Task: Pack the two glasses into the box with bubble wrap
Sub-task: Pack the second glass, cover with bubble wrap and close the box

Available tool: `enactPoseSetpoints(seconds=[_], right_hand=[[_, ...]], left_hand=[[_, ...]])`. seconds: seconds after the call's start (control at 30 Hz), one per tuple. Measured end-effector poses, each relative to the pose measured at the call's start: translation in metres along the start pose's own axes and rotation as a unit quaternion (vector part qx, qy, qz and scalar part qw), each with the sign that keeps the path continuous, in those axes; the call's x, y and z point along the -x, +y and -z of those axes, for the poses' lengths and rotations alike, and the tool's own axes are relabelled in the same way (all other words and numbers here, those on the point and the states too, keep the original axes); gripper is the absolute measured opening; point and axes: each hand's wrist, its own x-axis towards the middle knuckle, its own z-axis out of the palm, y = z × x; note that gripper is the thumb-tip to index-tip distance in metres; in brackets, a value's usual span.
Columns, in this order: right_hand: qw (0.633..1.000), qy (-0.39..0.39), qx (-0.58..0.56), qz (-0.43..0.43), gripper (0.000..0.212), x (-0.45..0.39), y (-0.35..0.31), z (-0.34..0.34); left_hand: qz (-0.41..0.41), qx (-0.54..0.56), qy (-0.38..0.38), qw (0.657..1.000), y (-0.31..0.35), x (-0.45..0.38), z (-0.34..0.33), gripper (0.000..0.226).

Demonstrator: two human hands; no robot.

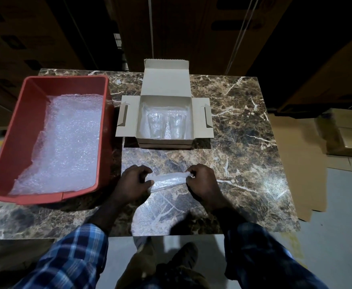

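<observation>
Red bin (20, 130) left of open box (164, 80); both hands (134, 184) (204, 184) low over counter (244, 122), fingers pinching wrap (166, 180) ends.

Marble gloss, matt cardboard, clear plastic and glass

Polished brown marble-look table (244, 126) gleams; the box (166, 82) is matt grey-brown cardboard, two glasses (166, 126) clear and shiny inside; red bin (20, 113) smooth plastic, lined with glinting bubble wrap (70, 142); the sleeves (72, 253) are checked blue cloth.
</observation>
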Motion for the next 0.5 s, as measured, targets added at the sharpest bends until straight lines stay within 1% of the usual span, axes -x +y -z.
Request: enactPoseSetpoints(seconds=[0.07, 0.13, 0.2, 0.23, 0.3, 0.37, 0.43, 0.5], right_hand=[[1.0, -0.006, 0.006, -0.002, 0.018, -0.002, -0.002, 0.003], [1.0, 0.003, 0.013, 0.015, 0.028, 0.0, -0.004, 0.004], [0.993, 0.024, 0.072, 0.089, 0.033, 0.004, -0.001, 0.002], [0.986, 0.031, 0.107, 0.125, 0.031, 0.007, 0.003, 0.0], [0.975, 0.027, 0.149, 0.16, 0.026, 0.01, 0.009, -0.001], [0.967, 0.014, 0.174, 0.184, 0.027, 0.011, 0.014, 0.001], [0.953, 0.014, 0.204, 0.225, 0.028, 0.013, 0.016, 0.003], [0.936, 0.026, 0.229, 0.267, 0.018, 0.014, 0.019, 0.004]], left_hand=[[-0.073, -0.065, 0.054, 0.994, 0.0, 0.001, 0.0, 0.034], [-0.154, -0.134, 0.086, 0.975, 0.003, 0.006, -0.004, 0.031], [-0.227, -0.193, 0.08, 0.951, 0.004, 0.012, -0.011, 0.016], [-0.244, -0.213, 0.071, 0.943, 0.005, 0.016, -0.015, 0.017], [-0.242, -0.237, 0.063, 0.939, 0.003, 0.024, -0.023, 0.029], [-0.227, -0.242, 0.065, 0.941, 0.002, 0.029, -0.028, 0.034], [-0.222, -0.254, 0.067, 0.939, 0.0, 0.033, -0.031, 0.033], [-0.228, -0.265, 0.074, 0.934, 0.0, 0.035, -0.032, 0.028]])
